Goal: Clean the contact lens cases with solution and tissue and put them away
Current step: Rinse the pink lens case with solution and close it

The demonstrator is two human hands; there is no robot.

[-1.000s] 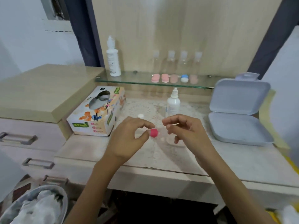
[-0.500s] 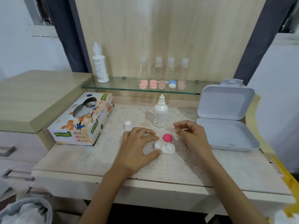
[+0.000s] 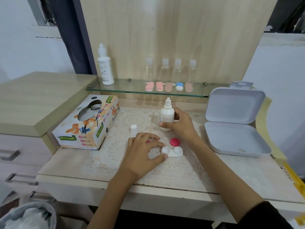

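A white contact lens case (image 3: 173, 151) lies open on the lace mat, both wells uncovered. One pink cap (image 3: 175, 141) sits just behind it; a second pink cap (image 3: 148, 141) shows partly under my left hand. My left hand (image 3: 143, 155) pinches the case's left end between thumb and fingers. My right hand (image 3: 181, 125) grips the small white solution bottle (image 3: 167, 114), which stands upright with its nozzle bare. The bottle's white cap (image 3: 133, 129) stands on the mat to the left.
A tissue box (image 3: 87, 124) sits at the left. An open grey storage box (image 3: 234, 126) lies at the right. The glass shelf (image 3: 128, 87) carries a tall white bottle (image 3: 105, 70), several clear bottles and several lens cases (image 3: 168, 86). A bin (image 3: 28, 215) stands at bottom left.
The pink cap went from my fingers to the mat. My left hand took hold of the case on the mat. My right hand moved back and closed around the solution bottle.
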